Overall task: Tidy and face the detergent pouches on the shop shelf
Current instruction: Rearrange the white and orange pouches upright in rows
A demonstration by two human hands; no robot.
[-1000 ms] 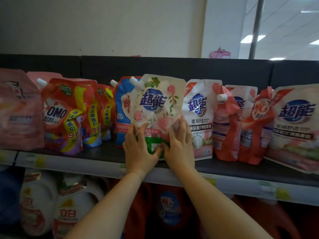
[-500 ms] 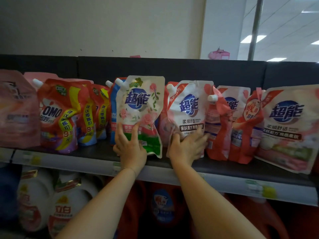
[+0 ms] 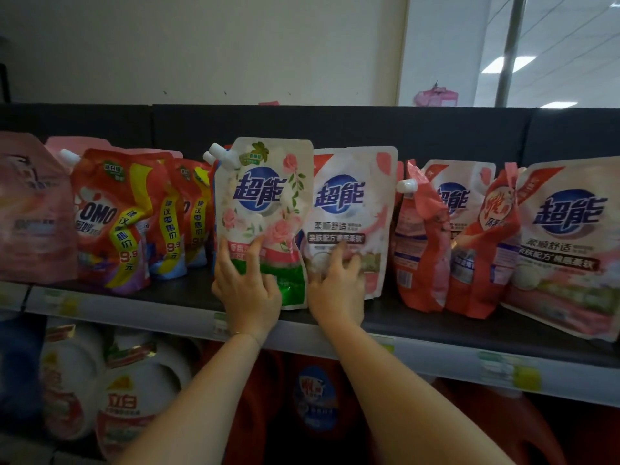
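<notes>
1. Cream and green, printed with pink roses, the floral pouch [image 3: 265,196] stands upright at the front of the dark shelf [image 3: 436,327], its white spout at the top left corner and its blue logo facing outward.
2. Its right edge overlaps the white-and-pink pouch [image 3: 352,203] just beside it, which also faces forward.
3. The left hand [image 3: 246,293] lies against the lower front of the floral pouch; its grip is apart, fingers spread and fairly straight on the film.
4. The right hand [image 3: 337,293] rests on the lower front of the white-and-pink pouch with bent, blurred fingers; I cannot tell whether its grip is clamped on the pouch or only touching.
5. Red and yellow OMO pouches [image 3: 110,216] crowd the shelf to the left, turned at an angle.
6. To the right, red pouches [image 3: 419,246] lean unevenly, and a large pink pouch [image 3: 567,243] tilts back.
7. White bottles [image 3: 134,397] stand on the level below.
</notes>
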